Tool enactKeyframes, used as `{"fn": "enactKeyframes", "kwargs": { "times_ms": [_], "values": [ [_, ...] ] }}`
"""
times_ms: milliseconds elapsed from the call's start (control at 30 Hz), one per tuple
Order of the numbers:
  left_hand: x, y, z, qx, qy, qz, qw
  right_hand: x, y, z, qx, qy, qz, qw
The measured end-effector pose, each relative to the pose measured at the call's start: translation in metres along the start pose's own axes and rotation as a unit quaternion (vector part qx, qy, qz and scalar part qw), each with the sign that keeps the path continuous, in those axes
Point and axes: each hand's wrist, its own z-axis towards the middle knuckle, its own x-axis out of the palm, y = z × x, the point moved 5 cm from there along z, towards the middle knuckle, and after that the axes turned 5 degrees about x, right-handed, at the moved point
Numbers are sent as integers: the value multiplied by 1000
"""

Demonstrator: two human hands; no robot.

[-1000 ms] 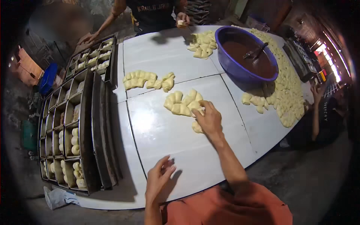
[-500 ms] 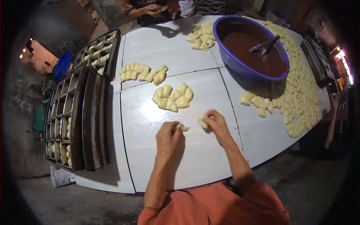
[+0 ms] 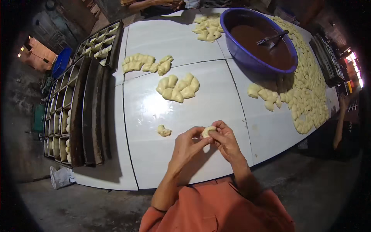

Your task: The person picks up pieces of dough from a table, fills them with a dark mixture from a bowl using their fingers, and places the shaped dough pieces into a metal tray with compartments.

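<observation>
- While the fingers of both hands close in on one another, a dough piece (image 3: 208, 132) is pinched between them, just above the near part of the table (image 3: 154, 162).
- The left hand (image 3: 188, 147) grips its left and lower edge, thumb and fingertips together on the dough.
- The right hand (image 3: 228, 142) clasps it from the other side, the thumb lying across the dough and the fingers curled behind.
- Just left of the left hand, a small dough lump (image 3: 164, 130) lies alone on the white surface.
- Farther out, beyond both hands, a dough cluster (image 3: 177, 88) of plump, touching pieces rests on the table.
- Past it, toward the left, lies a dough strip (image 3: 139, 63) with a few pieces at its right end.
- Near the far edge, a loose dough heap (image 3: 208, 29) sits beside a purple basin (image 3: 247, 60), which holds brown filling (image 3: 251, 40) and a dark-handled utensil (image 3: 272, 37).
- Right of the basin, a broad dough spread (image 3: 309, 96) covers that side of the table.
- Along the left edge stand divided tins (image 3: 66, 96), some compartments holding pale dough balls (image 3: 68, 125).
- At the top, partly cut off, shows a co-worker's arm (image 3: 148, 5).
</observation>
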Motion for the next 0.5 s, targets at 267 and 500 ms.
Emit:
{"fn": "enactKeyframes", "kwargs": {
  "times_ms": [267, 500],
  "values": [
    [7, 7, 3, 24, 3, -111, 994, 2, 15, -14, -92, -90, -171, 977],
    [48, -30, 23, 403, -132, -33, 905, 23, 26, -17, -99, -5, 71, 992]
  ]
}}
